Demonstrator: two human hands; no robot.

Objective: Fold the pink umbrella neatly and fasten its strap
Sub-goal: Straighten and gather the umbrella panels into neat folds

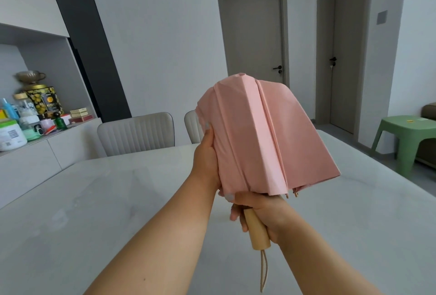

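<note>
The pink umbrella (264,136) is collapsed and held upright above the table, its loose canopy hanging in broad folds with rib tips showing at the lower right edge. My right hand (262,214) grips the pale wooden handle (257,231) just under the canopy; a beige cord loop hangs from the handle's end. My left hand (207,160) lies along the canopy's left side, fingers pointing up and wrapping the fabric, pressing the folds inward. The strap is not visible.
A grey marble-look table (106,212) spreads below the hands. Two pale chairs (136,133) stand at its far edge. A sideboard at left carries jars, tins and bottles (28,117). A green stool (410,138) is at right, with closed doors behind.
</note>
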